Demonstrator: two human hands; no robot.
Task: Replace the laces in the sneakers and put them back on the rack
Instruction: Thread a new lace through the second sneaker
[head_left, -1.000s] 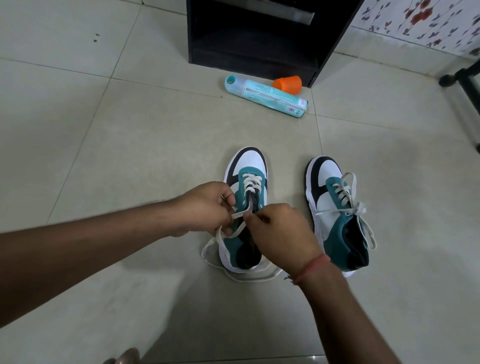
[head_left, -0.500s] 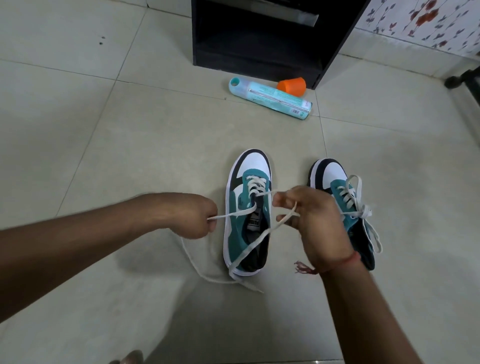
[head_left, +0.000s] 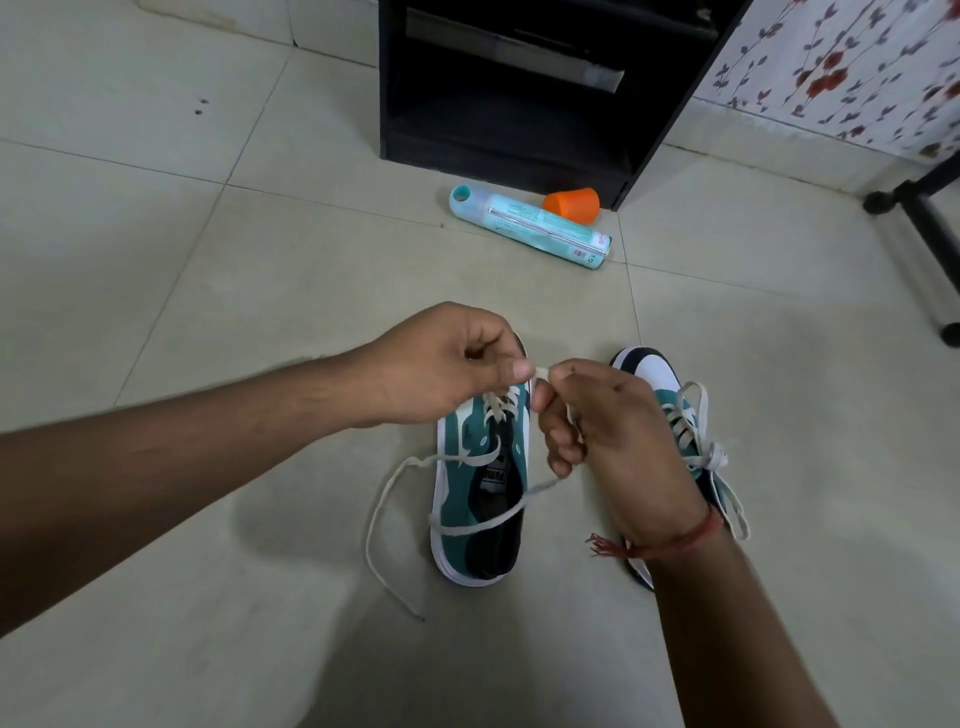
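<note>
- A bit of the white lace (head_left: 540, 372) is pinched by the left hand (head_left: 441, 364), fingers curled.
- The left sneaker (head_left: 480, 493) sits on the floor (head_left: 208, 291), half laced; loose lace is trailed beside it.
- The same bit is pinched by the right hand (head_left: 618, 431).
- The right sneaker (head_left: 675, 415) looks tied already.
- Lacing is likely the step; next, the end must be poked through a hole.
- The black rack (head_left: 519, 93) waits behind.
</note>
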